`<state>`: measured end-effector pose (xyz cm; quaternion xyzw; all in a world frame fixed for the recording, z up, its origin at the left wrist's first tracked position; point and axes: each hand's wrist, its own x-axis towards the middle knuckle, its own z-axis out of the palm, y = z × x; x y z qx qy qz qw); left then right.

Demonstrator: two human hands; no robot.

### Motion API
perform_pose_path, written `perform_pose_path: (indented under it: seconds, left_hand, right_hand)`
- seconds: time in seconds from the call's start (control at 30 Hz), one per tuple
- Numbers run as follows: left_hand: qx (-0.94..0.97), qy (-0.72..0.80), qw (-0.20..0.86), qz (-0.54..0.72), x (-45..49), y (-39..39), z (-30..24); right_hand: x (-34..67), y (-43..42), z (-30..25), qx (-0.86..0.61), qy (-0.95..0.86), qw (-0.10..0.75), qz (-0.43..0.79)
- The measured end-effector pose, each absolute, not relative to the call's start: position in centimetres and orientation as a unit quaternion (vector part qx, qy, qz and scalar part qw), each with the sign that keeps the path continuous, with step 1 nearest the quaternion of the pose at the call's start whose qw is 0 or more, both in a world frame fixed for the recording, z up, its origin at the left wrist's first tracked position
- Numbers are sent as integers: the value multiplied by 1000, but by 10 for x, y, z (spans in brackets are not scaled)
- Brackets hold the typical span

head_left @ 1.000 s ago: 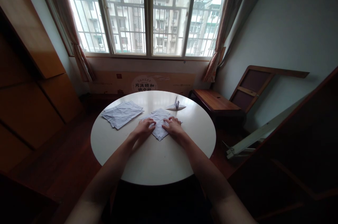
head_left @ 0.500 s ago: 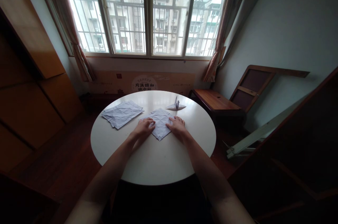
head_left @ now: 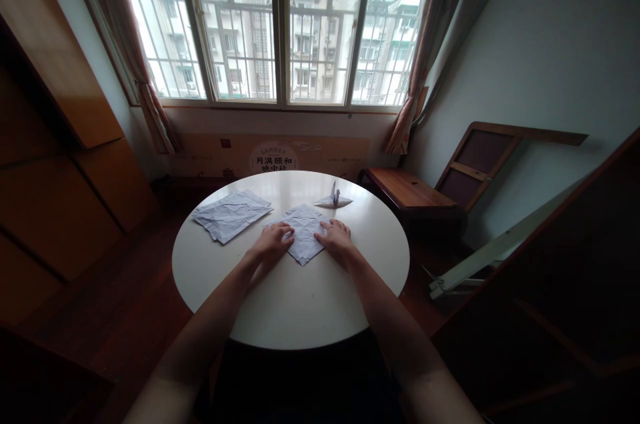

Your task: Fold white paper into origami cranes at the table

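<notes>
Pressing my left hand [head_left: 273,245] and my right hand [head_left: 337,242] flat on the creased sheet [head_left: 304,236], fingers spread, clasping nothing, sheet lying between my palms, paper crane [head_left: 333,198] just beyond my right, paper stack [head_left: 231,214] beyond my left.

The crease-lined paper sheet [head_left: 303,237] is white on a plain off-white round table [head_left: 300,311]. The crumpled paper stack [head_left: 231,214] near the far left edge is white. The paper crane [head_left: 333,198] is pale grey-white.
</notes>
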<state>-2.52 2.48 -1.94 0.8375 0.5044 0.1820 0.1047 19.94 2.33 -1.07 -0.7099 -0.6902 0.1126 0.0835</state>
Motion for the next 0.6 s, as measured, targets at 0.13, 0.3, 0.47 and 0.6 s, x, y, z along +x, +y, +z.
perform_pose_path:
  seconds: [0.13,0.3,0.47,0.6]
  left_hand:
    - [834,509,106,184,-25,24,-19]
    - [835,509,102,182,-25,26,-22]
    - [836,510,92,180,-26,27,-24]
    - [838,507,92,180,-26,28,-24]
  right_hand:
    - [199,23,-11,-711,-690,76,110]
    - [199,22,-11,-711,-690,84,106]
    - [199,22,-10,-709,-692,88,101]
    - [199,22,-11,-710,-691,86,104]
